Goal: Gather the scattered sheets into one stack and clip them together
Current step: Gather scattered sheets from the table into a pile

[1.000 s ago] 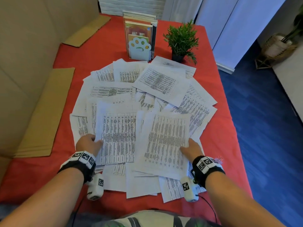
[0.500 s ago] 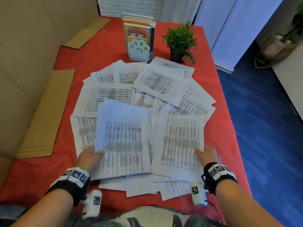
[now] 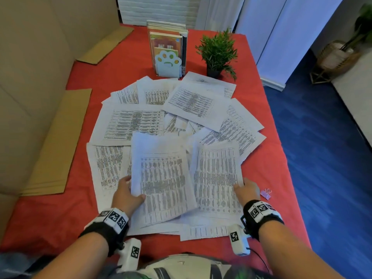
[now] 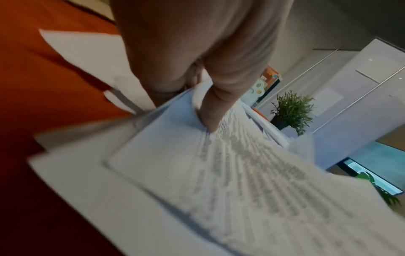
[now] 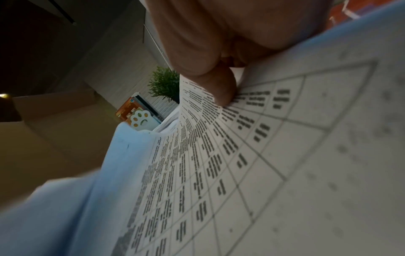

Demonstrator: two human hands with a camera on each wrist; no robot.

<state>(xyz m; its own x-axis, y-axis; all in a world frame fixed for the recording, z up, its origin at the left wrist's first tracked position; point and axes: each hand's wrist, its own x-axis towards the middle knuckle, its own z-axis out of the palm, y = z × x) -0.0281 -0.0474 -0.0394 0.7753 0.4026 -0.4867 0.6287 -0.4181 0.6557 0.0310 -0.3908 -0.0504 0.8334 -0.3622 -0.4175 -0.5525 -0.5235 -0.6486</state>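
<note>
Several printed white sheets [image 3: 132,123] lie fanned over the red table [image 3: 60,214]. My left hand [image 3: 125,195] grips a lifted sheaf of sheets [image 3: 163,178] at its left edge, with the thumb [image 4: 214,112] on top of the sheaf [image 4: 241,173] and the fingers beneath. My right hand [image 3: 246,190] pinches another sheaf [image 3: 216,178] at its right edge, the thumb [image 5: 223,88] lying on the printed page [image 5: 241,164]. The two sheaves sit side by side and the left one overlaps the right one's edge. A small pink binder clip [image 3: 266,193] lies on the cloth just right of my right hand.
A book stand with a paw-shaped front [image 3: 168,62] and a small potted plant [image 3: 218,52] stand at the far end. Flat cardboard [image 3: 58,143] lies along the left side, against a cardboard wall. The table's right edge drops to blue carpet [image 3: 322,158].
Both hands have drawn back toward me with their sheets. The left sheaf has lifted and swung right against the right one. The pink clip has come into view.
</note>
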